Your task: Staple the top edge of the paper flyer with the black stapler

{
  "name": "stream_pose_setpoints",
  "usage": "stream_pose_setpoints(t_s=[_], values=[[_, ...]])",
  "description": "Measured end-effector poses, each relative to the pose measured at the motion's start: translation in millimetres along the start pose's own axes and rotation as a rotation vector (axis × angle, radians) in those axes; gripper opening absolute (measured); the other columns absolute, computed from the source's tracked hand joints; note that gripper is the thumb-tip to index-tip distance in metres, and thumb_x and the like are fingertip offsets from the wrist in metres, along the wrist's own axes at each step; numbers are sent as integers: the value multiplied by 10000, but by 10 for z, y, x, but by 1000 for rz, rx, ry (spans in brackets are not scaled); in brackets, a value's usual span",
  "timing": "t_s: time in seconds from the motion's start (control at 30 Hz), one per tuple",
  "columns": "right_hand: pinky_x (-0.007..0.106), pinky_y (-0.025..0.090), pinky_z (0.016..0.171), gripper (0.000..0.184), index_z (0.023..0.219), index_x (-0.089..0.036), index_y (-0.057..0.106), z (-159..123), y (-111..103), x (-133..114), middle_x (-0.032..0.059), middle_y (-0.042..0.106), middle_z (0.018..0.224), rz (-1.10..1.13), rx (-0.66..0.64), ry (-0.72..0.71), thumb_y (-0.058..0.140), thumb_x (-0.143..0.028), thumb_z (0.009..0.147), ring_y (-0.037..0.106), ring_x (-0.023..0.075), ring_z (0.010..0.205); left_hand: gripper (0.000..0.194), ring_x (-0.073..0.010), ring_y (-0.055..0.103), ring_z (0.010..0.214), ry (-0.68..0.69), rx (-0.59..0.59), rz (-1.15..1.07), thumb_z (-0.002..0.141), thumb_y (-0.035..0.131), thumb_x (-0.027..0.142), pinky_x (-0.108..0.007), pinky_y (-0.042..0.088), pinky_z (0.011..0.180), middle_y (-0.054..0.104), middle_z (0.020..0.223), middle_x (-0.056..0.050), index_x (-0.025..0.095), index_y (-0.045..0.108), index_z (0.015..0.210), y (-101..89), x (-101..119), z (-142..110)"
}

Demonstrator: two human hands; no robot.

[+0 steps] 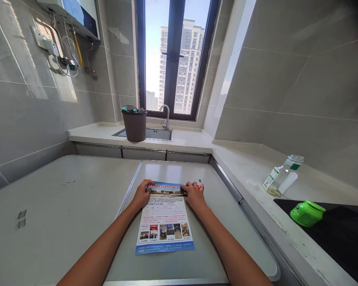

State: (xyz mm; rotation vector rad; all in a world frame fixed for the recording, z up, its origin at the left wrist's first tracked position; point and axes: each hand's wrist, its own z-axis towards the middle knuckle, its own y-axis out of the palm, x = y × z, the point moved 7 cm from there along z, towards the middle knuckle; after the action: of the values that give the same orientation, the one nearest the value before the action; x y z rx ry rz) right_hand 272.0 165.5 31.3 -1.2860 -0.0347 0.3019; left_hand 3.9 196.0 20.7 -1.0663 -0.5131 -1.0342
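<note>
A printed flyer [167, 214] with blue bands, red lettering and small photos lies flat on the white folding table. My left hand [142, 194] is at its top left corner, fingers curled and closed on the paper's edge. At the top right corner is my right hand [194, 194], its fingers closed round a small black-and-orange object [199, 186]. Most of that object is hidden by the fingers, so its kind cannot be made out. The thumb side of this hand rests beside the flyer's right edge.
Beyond the table, a brown bin [134, 126] stands by the sink [158, 134] and faucet [166, 115]. On the right counter [241, 155] are a clear glass bottle [282, 178] and a tipped green jar [307, 213] at a black cooktop [346, 230]. Grey clips [22, 218] lie left.
</note>
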Motion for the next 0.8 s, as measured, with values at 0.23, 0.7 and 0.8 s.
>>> stream_pose_setpoints(t_s=[0.23,0.7,0.8], values=[[630,178,1070,440,1249,-351,630,-26,3,-47,95,643,1171,-50,44,-18,498,-84,926,486,314,1153,297,-246,629,1146,-8,-8,19,804,487,109,-374,512,957,644,1188,-69,217,667,1013,3,-8,-1],[326,338,806,345,1144,-241,601,-41,-161,553,92,658,1155,111,160,290,550,-51,861,530,268,1140,238,-285,605,1157,28,-74,229,810,583,131,-464,457,1048,664,1173,-111,204,687,1011,134,21,-47],[341,351,835,336,1162,-234,589,-59,-276,475,99,659,1174,156,258,276,544,-70,872,525,274,1152,187,-323,567,1227,20,-84,262,798,625,165,-501,433,1073,619,1262,-144,189,714,960,166,-32,-51]])
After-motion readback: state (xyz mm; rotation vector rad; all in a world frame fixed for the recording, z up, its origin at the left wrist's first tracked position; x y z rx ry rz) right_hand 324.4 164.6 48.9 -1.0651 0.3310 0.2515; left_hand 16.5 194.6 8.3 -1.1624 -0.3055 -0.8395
